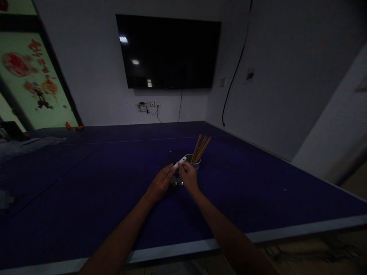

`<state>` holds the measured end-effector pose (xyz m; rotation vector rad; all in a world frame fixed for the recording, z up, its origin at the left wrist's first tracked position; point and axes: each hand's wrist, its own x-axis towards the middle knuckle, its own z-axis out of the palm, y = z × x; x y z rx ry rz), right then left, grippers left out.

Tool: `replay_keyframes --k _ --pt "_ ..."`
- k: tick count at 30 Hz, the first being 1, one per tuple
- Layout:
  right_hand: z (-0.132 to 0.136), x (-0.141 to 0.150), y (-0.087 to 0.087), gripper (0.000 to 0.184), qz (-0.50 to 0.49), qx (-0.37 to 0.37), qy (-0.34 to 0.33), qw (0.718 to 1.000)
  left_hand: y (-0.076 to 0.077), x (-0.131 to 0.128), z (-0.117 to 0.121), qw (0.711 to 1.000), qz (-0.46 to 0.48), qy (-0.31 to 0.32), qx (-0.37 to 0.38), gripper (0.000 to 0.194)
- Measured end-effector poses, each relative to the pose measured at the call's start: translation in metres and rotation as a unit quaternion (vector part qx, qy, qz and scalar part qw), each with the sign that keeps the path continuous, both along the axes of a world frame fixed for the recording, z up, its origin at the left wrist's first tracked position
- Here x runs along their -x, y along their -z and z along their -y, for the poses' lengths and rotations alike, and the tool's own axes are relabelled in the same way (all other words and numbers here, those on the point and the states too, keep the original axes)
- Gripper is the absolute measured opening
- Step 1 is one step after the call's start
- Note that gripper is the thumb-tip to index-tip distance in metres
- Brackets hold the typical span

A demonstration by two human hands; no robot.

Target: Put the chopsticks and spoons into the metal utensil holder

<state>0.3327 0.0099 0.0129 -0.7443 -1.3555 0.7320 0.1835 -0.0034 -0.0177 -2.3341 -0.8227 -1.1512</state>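
Observation:
Between my two hands is a slim white handle (pixel 180 163) with a small hole near its upper end. My left hand (pixel 160 184) has its fingers closed on the lower part, and whatever continues below is hidden. Thumb and fingers of my right hand (pixel 188 176) pinch it closer to the holed end. Just behind the right hand stands a light-coloured cup (pixel 197 165), its lower part partly covered by that hand. Several wooden chopsticks (pixel 200 149) lean to the right in it. Shiny metal pieces (pixel 177 181) show below and between my hands, too dark to identify.
A dark blue tabletop (pixel 114 198) with a pale front edge spreads around me. Crumpled clear plastic (pixel 34 147) and small orange items (pixel 75 126) lie far left. Beyond are a wall-mounted television (pixel 170 53), sockets (pixel 151 104) and a hanging black cable (pixel 236 72).

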Motion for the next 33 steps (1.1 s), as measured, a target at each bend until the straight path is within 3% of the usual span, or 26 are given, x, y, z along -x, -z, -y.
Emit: replay_keyframes --k 3,7,11,16,22,28,33 --pt "0.002 0.0 -0.002 0.021 -0.033 0.017 -0.019 0.999 0.0 0.002 0.0 0.999 0.009 -0.006 -0.033 0.059" --pt "0.002 0.0 -0.005 0.032 -0.063 0.036 -0.035 0.997 -0.002 0.003 0.0 0.999 0.0 -0.006 -0.051 0.059" --pt "0.004 0.001 -0.006 0.025 -0.071 0.034 -0.034 0.996 -0.002 0.004 -0.001 0.998 0.003 -0.017 -0.055 0.057" --pt "0.005 -0.009 -0.011 0.018 -0.114 0.004 0.068 0.991 -0.006 0.008 -0.001 0.996 0.021 -0.067 -0.056 0.058" --pt "-0.003 -0.031 -0.021 0.019 -0.178 -0.008 0.2 0.963 -0.007 0.013 0.0 0.993 0.038 -0.108 -0.016 0.045" --pt "-0.012 -0.037 -0.018 0.024 -0.193 0.0 0.214 0.958 -0.004 0.013 -0.002 0.994 0.02 -0.106 0.035 0.018" --pt "-0.016 -0.035 -0.011 0.026 -0.167 0.026 0.208 0.964 -0.004 0.013 -0.002 0.99 0.002 -0.125 0.058 0.018"
